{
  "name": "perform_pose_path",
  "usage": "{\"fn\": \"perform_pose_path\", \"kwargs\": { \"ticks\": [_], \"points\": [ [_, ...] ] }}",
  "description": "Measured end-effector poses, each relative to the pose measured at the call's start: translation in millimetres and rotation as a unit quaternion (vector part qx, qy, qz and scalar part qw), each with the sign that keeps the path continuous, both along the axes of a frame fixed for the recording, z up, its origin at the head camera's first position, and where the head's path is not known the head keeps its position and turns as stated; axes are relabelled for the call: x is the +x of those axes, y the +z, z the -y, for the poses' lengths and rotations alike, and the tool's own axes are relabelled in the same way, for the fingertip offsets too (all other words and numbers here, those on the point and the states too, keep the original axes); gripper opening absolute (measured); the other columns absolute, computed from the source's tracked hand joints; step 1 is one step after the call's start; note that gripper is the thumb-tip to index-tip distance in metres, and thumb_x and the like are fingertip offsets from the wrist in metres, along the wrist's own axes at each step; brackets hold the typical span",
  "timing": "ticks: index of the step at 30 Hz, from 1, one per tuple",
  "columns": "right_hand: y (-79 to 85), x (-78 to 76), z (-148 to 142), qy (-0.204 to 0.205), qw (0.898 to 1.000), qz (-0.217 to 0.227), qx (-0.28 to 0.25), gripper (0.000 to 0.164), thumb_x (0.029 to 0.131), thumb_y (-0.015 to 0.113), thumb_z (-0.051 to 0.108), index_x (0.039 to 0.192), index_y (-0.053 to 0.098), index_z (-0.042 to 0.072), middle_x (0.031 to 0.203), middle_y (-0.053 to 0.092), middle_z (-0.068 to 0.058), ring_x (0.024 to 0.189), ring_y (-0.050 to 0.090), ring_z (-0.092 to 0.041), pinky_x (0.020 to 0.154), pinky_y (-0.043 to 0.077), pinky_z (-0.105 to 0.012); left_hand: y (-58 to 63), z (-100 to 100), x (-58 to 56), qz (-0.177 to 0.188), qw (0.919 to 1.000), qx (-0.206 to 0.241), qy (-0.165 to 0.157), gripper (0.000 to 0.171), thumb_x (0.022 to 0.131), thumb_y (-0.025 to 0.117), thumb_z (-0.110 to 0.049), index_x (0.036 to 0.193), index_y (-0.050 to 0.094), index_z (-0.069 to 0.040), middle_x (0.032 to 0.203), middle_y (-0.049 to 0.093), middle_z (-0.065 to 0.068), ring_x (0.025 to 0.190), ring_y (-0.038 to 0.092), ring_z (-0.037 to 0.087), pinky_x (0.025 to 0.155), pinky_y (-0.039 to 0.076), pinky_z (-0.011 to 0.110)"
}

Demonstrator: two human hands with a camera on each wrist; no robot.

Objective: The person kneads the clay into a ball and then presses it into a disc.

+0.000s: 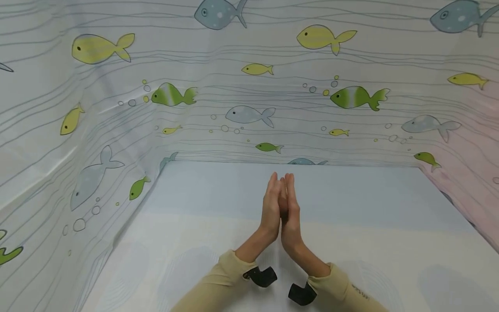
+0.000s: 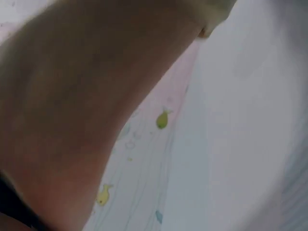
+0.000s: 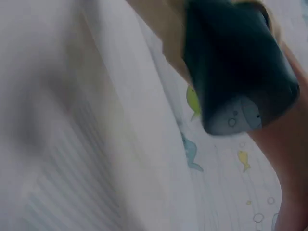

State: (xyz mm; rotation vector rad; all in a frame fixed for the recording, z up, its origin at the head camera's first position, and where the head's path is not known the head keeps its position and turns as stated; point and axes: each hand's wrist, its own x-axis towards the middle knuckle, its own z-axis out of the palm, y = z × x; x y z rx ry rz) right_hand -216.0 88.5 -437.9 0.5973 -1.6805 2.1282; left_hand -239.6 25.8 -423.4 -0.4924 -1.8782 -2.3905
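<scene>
In the head view my left hand [image 1: 270, 210] and right hand [image 1: 290, 219] meet palm to palm above the table [image 1: 218, 195]. Straight fingers point up and away from me on both. Nothing else shows between the palms. Each wrist carries a black wrist camera, the left one [image 1: 263, 277] and the right one [image 1: 302, 294], beside rolled pale yellow cuffs. A large, dim stretch of skin [image 2: 82, 96] fills much of the left wrist view. In the right wrist view a dark camera [image 3: 236, 62] hides part of an arm [image 3: 288, 154].
A white cloth backdrop [image 1: 218, 91] printed with wavy lines and fish rises behind the table and along its left side. On the right its cloth [image 1: 468, 182] looks pinkish. The tabletop has a pale blue band at the far end and faint round patterns nearer me.
</scene>
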Motion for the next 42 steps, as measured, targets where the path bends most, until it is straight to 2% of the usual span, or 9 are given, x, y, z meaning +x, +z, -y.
{"fn": "perform_pose_path", "kwargs": {
  "ticks": [2,6,8,13,16,18,25,33,42],
  "points": [
    [-2.1,5.2,4,0.017,1.000,-0.012,0.015,0.061,0.108,0.011,0.042,0.158,-0.008,0.013,0.165,-0.011,-0.013,0.151,-0.003,-0.038,0.123,0.007,-0.035,2.1,5,-7.3,0.015,0.9996,0.005,0.024,0.070,0.101,0.034,-0.044,0.159,0.016,-0.010,0.165,0.016,0.004,0.152,0.011,0.019,0.122,0.008,0.046],
    [-4.6,11.0,9,0.063,0.998,0.009,0.012,0.057,0.108,0.010,0.040,0.157,-0.015,0.025,0.164,-0.017,-0.011,0.151,-0.007,-0.037,0.119,-0.001,-0.059,8.2,14,-19.1,0.019,0.9977,0.000,0.066,0.069,0.101,0.034,-0.046,0.159,0.018,-0.011,0.164,0.017,0.004,0.151,0.016,0.020,0.122,0.009,0.048],
    [-3.8,14.4,11,0.075,0.997,0.024,0.014,0.055,0.108,0.009,0.038,0.157,-0.015,0.028,0.164,-0.017,-0.010,0.152,-0.007,-0.035,0.118,-0.001,-0.062,12.0,18,-24.0,0.018,0.9970,0.001,0.075,0.069,0.101,0.034,-0.046,0.159,0.017,-0.013,0.164,0.017,0.003,0.150,0.017,0.020,0.121,0.010,0.049],
    [2.9,26.8,16,0.106,0.992,0.063,0.018,0.053,0.108,0.008,0.035,0.158,-0.010,0.031,0.165,-0.012,-0.005,0.152,-0.007,-0.026,0.121,0.001,-0.052,23.1,28,-38.6,0.001,0.9948,0.014,0.101,0.069,0.101,0.034,-0.046,0.159,0.017,-0.013,0.164,0.017,0.004,0.150,0.017,0.019,0.121,0.011,0.050],
    [6.4,33.6,17,0.124,0.991,0.048,0.029,0.054,0.108,0.007,0.031,0.157,-0.014,0.028,0.165,-0.014,-0.008,0.152,-0.010,-0.025,0.123,0.006,-0.036,29.2,32,-45.5,-0.015,0.9936,0.018,0.110,0.068,0.101,0.033,-0.045,0.159,0.017,-0.014,0.164,0.017,0.004,0.150,0.016,0.019,0.121,0.011,0.050],
    [8.3,35.4,17,0.131,0.990,0.032,0.032,0.054,0.108,0.006,0.028,0.157,-0.018,0.026,0.164,-0.016,-0.011,0.151,-0.011,-0.027,0.122,0.006,-0.034,32.1,32,-46.7,-0.025,0.9940,0.018,0.105,0.068,0.100,0.033,-0.045,0.159,0.018,-0.014,0.164,0.017,0.002,0.150,0.016,0.017,0.121,0.012,0.048],
    [13.0,22.2,10,0.125,0.990,0.069,-0.009,0.063,0.106,0.008,0.045,0.156,-0.021,0.020,0.165,-0.014,-0.005,0.152,-0.007,-0.025,0.120,-0.002,-0.054,26.1,25,-38.0,-0.071,0.9965,-0.002,0.044,0.070,0.100,0.029,-0.044,0.159,0.014,-0.011,0.165,0.013,0.002,0.151,0.014,0.019,0.122,0.012,0.046],
    [14.9,-2.5,2,0.069,0.992,0.100,-0.034,0.070,0.103,0.010,0.056,0.159,-0.009,0.017,0.166,-0.003,-0.001,0.153,-0.002,-0.018,0.122,-0.002,-0.049,7.3,13,-17.6,-0.119,0.9912,-0.059,-0.007,0.069,0.102,0.026,-0.041,0.158,0.012,-0.003,0.165,0.012,0.006,0.152,0.008,0.019,0.122,0.007,0.045],
    [7.3,-28.4,-13,0.001,0.991,0.110,-0.071,0.074,0.101,0.017,0.059,0.161,0.001,0.019,0.167,0.002,0.003,0.153,0.001,-0.014,0.123,-0.002,-0.042,-4.8,5,4.2,-0.120,0.9875,-0.079,-0.064,0.069,0.103,0.019,-0.043,0.159,0.005,-0.004,0.166,0.006,0.003,0.153,0.002,0.017,0.122,0.004,0.049]
  ]
}}
